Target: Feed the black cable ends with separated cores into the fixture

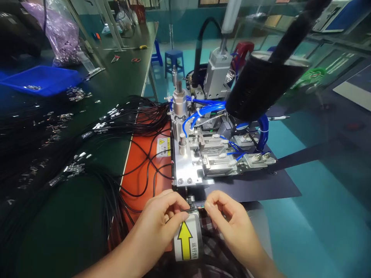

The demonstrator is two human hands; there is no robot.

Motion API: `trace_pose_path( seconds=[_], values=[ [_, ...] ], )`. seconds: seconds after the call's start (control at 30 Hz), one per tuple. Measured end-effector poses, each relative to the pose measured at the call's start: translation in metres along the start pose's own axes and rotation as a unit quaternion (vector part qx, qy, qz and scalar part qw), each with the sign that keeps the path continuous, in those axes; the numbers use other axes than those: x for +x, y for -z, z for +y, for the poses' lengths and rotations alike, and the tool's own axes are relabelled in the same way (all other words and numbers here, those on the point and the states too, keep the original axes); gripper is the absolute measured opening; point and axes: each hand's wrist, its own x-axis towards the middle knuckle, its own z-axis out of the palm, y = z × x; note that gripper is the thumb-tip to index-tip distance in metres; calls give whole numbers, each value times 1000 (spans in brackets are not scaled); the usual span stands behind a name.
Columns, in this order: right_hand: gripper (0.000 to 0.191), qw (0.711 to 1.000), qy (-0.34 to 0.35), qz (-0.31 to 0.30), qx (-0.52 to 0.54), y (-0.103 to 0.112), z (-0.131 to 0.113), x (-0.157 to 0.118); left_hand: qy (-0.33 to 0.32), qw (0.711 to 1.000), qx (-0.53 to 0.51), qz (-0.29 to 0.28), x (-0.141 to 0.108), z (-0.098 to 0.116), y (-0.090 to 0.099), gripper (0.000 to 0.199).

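Note:
Between finger and thumb, my left hand (165, 216) pinches a thin black cable (191, 209) near its end. My right hand (227, 216) is closed at the fingertips on the cable's small coloured wires (200, 207). Both hands hover over a white label with a yellow arrow (184, 241), just in front of the machine. The metal machine (185, 166), with cylinders and blue air tubes (203, 110), stands directly beyond my hands. Whatever part of the wire ends lies inside my right fingertips is hidden.
Bundles of black cables (136, 116) with metal-tipped ends lie over the dark table (58, 231) and the orange surface (140, 154) at left. A blue tray (43, 81) sits farther back. A thick black cylinder (261, 88) overhangs the machine. Blue stools (174, 58) stand behind.

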Motion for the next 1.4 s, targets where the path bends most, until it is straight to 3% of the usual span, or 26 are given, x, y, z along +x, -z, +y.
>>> trace_pose_path(
  seconds=[0.1,0.17,0.27,0.43,0.9,1.4],
  values=[
    [23,1000,-11,-10,12,-4,4,3,-11,999,36,7,1,-4,2,9],
    [24,999,-26,-19,23,-7,7,6,-78,992,94,20,3,-10,2,15],
    [26,998,-38,-20,40,-9,15,12,-206,960,187,29,6,-22,2,24],
    [26,997,-51,-29,52,-10,28,18,-294,913,282,-8,12,-37,5,32],
    [24,997,-57,-23,39,-12,27,23,-338,867,365,7,16,-47,8,35],
    [24,998,-53,-19,38,-13,32,24,-352,844,404,21,18,-42,6,36]
  ],
)
